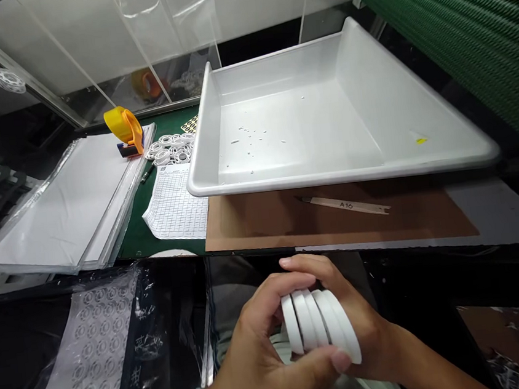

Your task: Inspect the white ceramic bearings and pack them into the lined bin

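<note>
My left hand (275,344) curls around a short stack of white round plastic pieces (317,321), thumb along the front and fingers over the top. Seen edge-on, they lean to the right, with narrow dark gaps between some of them. Whether they have holes is hidden from this side. Behind and to the right, my right hand (365,319) is closed on the same stack, and most of its fingers are covered. Both hands are above my lap, just in front of the workbench edge.
On the bench stands a large pale tray (345,176) with small white scraps inside. A cutter marked A16 (346,205) lies on brown board (253,226). To the left are a printed form (177,203), white rings (174,149), a tape dispenser (127,131) and bagged sheets (65,202).
</note>
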A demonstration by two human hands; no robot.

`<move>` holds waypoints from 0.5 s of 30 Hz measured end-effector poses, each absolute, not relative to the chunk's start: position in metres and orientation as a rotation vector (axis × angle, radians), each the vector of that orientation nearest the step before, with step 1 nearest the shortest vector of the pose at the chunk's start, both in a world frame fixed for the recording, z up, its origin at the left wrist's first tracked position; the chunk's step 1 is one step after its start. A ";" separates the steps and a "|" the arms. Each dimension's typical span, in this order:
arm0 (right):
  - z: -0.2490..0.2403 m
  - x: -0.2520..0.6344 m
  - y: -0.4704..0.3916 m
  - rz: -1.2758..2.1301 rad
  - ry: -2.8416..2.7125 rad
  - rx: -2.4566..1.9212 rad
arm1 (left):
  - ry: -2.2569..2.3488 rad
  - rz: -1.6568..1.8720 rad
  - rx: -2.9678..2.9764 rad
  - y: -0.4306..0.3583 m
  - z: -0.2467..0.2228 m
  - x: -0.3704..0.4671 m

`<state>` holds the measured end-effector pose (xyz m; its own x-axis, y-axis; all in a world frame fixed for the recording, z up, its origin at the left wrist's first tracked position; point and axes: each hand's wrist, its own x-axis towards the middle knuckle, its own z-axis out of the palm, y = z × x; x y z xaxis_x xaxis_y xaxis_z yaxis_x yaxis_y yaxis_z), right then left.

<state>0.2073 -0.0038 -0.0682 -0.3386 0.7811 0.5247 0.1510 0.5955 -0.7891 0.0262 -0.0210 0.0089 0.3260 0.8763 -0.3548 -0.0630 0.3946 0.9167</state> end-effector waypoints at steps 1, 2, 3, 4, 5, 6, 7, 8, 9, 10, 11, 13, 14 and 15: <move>-0.068 0.207 -0.004 0.786 -1.832 -0.762 | 1.064 0.760 0.967 -0.021 0.009 0.027; -0.068 0.207 -0.004 0.791 -1.836 -0.765 | 1.073 0.754 0.948 -0.020 0.009 0.027; -0.067 0.207 -0.003 0.798 -1.840 -0.769 | 1.075 0.742 0.914 -0.020 0.009 0.028; -0.067 0.206 -0.004 0.802 -1.840 -0.772 | 1.072 0.730 0.868 -0.019 0.009 0.029; -0.066 0.206 -0.004 0.806 -1.841 -0.774 | 1.064 0.712 0.819 -0.018 0.009 0.030; -0.066 0.205 -0.005 0.811 -1.839 -0.780 | 1.061 0.697 0.774 -0.018 0.009 0.031; -0.065 0.203 -0.006 0.819 -1.834 -0.785 | 1.061 0.690 0.739 -0.017 0.008 0.032; -0.065 0.201 -0.007 0.837 -1.826 -0.792 | 1.066 0.689 0.716 -0.017 0.008 0.033; -0.064 0.200 -0.008 0.864 -1.813 -0.804 | 1.076 0.693 0.711 -0.016 0.008 0.034; -0.063 0.198 -0.008 0.898 -1.796 -0.817 | 1.083 0.697 0.718 -0.016 0.008 0.034; -0.062 0.198 -0.009 0.934 -1.776 -0.824 | 1.088 0.698 0.730 -0.016 0.007 0.034; -0.060 0.201 -0.009 1.002 -1.754 -0.792 | 1.090 0.701 0.764 -0.015 0.007 0.032; -0.058 0.204 -0.009 1.039 -1.769 -0.759 | 1.087 0.703 0.784 -0.015 0.007 0.030; -0.057 0.209 -0.009 1.070 -1.796 -0.734 | 1.083 0.713 0.807 -0.014 0.007 0.027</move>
